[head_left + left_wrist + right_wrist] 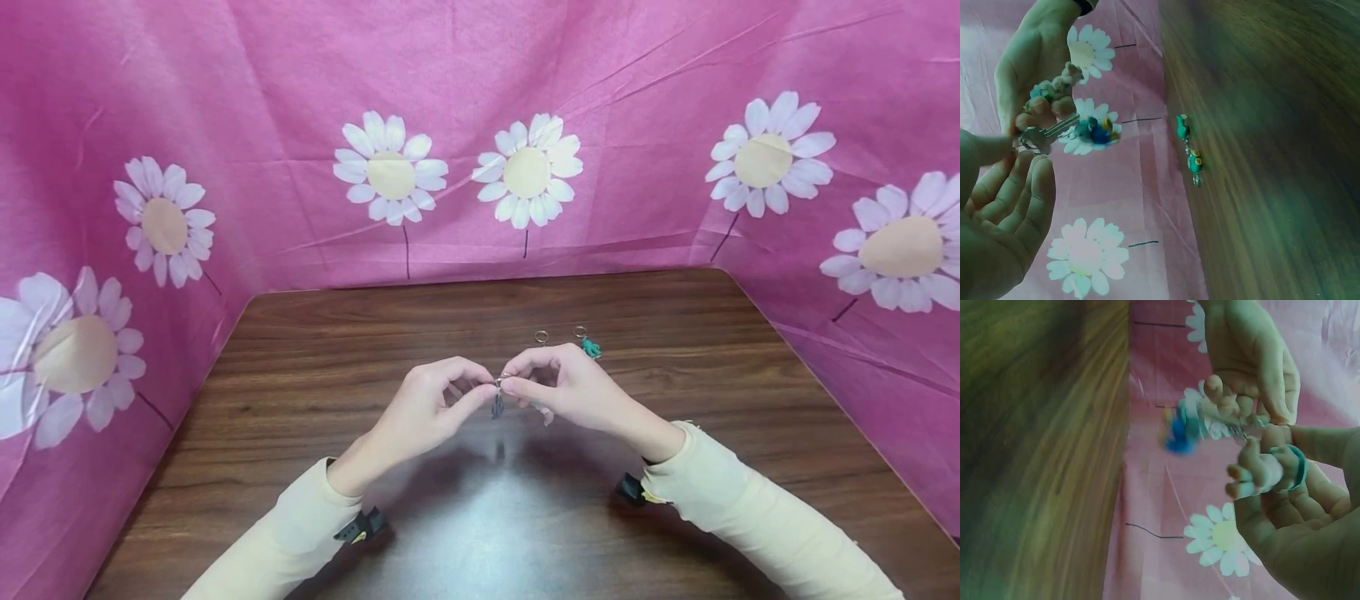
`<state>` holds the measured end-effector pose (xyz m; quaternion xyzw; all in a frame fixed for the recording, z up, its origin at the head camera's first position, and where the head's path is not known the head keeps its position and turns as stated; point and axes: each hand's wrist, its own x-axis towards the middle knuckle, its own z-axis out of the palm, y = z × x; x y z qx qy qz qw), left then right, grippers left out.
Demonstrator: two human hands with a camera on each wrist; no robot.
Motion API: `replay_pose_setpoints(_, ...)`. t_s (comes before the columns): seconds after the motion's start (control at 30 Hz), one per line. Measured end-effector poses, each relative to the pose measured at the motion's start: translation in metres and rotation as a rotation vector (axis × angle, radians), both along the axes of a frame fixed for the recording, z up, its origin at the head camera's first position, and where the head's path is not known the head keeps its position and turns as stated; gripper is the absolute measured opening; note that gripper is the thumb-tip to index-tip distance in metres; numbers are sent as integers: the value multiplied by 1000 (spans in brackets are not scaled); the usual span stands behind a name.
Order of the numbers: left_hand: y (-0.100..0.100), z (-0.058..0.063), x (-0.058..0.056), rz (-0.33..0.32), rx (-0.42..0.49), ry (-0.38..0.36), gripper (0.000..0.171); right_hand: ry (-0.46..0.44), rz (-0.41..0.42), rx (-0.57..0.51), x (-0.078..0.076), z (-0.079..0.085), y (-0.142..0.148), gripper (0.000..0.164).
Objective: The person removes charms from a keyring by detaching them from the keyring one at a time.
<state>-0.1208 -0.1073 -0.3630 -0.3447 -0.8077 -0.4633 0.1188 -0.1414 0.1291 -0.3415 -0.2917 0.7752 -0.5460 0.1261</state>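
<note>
In the head view, my left hand (431,404) and right hand (573,387) meet fingertip to fingertip over the table, pinching a small metal key ring (500,379) between them. Keys (1060,128) and a blue charm with a yellow part (1102,131) hang from the pinched place; the charm is blurred in the right wrist view. A pale figurine charm with teal parts (1266,472) hangs against my right fingers. Which hand grips the ring itself and which the keys is hard to tell, since fingertips cover the joint.
Beyond my right hand, a keychain with a green charm (591,347) lies on the brown wooden table (337,333). Another metal ring (542,337) lies left of it, partly behind my hand. Pink flowered cloth (465,75) encloses the table's back and sides.
</note>
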Motion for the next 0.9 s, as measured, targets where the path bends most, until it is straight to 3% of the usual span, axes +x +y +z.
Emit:
replay_pose_setpoints(0.17, 1, -5, -2, 16, 55, 3, 6, -32, -8, -86, -1, -4, 1, 9)
replay_pose_setpoints(0.33, 2, -8, -4, 29, 141, 3, 5, -45, -5, -97, -1, -8, 1, 11)
replay_pose_setpoints(0.5, 3, -8, -4, 30, 172, 3, 4, -55, 1, -96, 0, -8, -1, 10)
replay_pose_setpoints(0.73, -1, 0, -4, 37, 34, 119, 5, -31, 21, 23, -1, 0, -1, 13)
replay_pose_setpoints(0.9, -5, 6, -6, -3, -76, 194, 5, 31, 43, 86, -2, 3, -2, 10)
